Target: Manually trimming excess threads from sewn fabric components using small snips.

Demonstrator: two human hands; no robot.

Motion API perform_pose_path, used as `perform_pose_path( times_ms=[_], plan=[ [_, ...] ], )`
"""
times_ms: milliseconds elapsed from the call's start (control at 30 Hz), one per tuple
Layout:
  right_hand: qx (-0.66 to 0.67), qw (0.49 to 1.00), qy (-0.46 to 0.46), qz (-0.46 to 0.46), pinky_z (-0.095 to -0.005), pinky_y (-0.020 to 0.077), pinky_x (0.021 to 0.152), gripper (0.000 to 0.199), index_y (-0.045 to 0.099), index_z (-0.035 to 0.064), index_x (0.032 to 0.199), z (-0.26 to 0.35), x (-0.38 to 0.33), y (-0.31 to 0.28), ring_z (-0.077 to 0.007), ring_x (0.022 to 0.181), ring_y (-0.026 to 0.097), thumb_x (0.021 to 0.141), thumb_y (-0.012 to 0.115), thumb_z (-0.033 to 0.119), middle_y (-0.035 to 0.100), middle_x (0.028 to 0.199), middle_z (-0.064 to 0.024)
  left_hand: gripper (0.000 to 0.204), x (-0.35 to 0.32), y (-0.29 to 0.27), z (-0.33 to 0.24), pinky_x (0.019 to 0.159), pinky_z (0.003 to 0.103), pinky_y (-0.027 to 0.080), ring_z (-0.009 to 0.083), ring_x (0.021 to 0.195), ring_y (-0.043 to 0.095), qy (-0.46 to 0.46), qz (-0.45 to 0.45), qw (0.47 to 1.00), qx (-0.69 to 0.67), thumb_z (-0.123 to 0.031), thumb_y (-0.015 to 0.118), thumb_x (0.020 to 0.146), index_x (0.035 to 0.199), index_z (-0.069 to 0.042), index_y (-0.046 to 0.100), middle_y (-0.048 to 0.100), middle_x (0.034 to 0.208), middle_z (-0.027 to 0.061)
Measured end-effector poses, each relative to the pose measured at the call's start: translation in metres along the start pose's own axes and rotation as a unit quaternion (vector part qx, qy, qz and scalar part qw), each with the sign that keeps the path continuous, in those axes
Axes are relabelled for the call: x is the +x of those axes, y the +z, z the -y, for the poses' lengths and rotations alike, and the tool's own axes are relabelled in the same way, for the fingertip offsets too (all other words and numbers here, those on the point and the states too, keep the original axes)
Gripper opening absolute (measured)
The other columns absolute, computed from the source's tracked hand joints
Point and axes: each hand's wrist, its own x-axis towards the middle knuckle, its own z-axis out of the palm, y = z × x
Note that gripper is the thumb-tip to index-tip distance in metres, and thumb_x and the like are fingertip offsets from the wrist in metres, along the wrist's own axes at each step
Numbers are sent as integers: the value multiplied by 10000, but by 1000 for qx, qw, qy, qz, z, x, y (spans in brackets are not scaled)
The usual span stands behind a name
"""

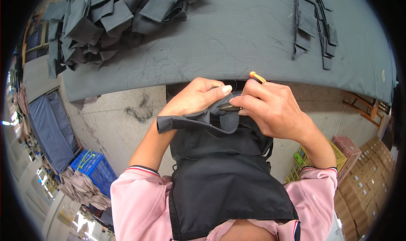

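My left hand (198, 96) is closed on a dark grey fabric piece (198, 123), thumb and fingers pinching its folded edge. The strip hangs across my lap, its flaps turned toward me. My right hand (270, 108) is closed too, close beside the left one. It grips what look like small thread snips (228, 108); a metal part shows at the cloth, and most of the tool is hidden by my fingers. An orange-yellow end (257, 76) sticks out above my right knuckles. A fine thread rises near my left thumb.
Ahead stands a table with a grey cover (220, 42), strewn with loose threads. Dark fabric pieces (114, 19) lie heaped at its left; more strips (306, 21) lie right. Blue (95, 167) and yellow (296, 167) crates flank me. Cartons (363, 190) are stacked at right.
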Motion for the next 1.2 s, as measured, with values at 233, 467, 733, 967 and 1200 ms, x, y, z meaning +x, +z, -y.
perform_pose_path(
  times_ms=[233,467,733,967,1200],
  plan=[
    [10,999,-29,-17,-360,456,576,202,572,68,856,-5,-1,-3,-220,627,554,687,679,92,466,782,-51,339,-1,-1,-3,581,222,392,28,655,446,-26,39,999,-5,-326,551,943,851,-11,635,549,708,-55],
    [-12,999,-45,8,-355,435,546,154,573,64,827,-6,0,-2,-220,581,518,701,658,93,474,778,-46,340,2,3,4,578,218,389,26,651,444,-18,32,999,-4,-332,558,938,843,-16,639,551,707,-58],
    [73,997,-6,-22,-332,450,564,202,613,47,878,-7,-7,8,-228,595,526,688,681,29,508,786,-47,336,3,-2,3,551,216,370,20,634,426,-25,52,998,29,-329,556,940,839,-19,640,533,693,-72],
    [263,945,143,-133,-274,410,572,391,633,52,1047,4,-24,15,-159,654,496,667,724,24,557,818,-58,323,-2,4,-4,515,209,318,12,602,387,-21,13,999,48,-313,545,947,804,-33,613,485,651,-83],
    [172,957,141,-184,-308,447,517,225,615,14,914,16,-31,38,-251,577,578,697,616,-45,593,732,-106,419,-4,35,1,848,241,412,101,955,491,279,-163,946,35,35,556,805,1210,-20,466,473,1128,53]
  ],
)
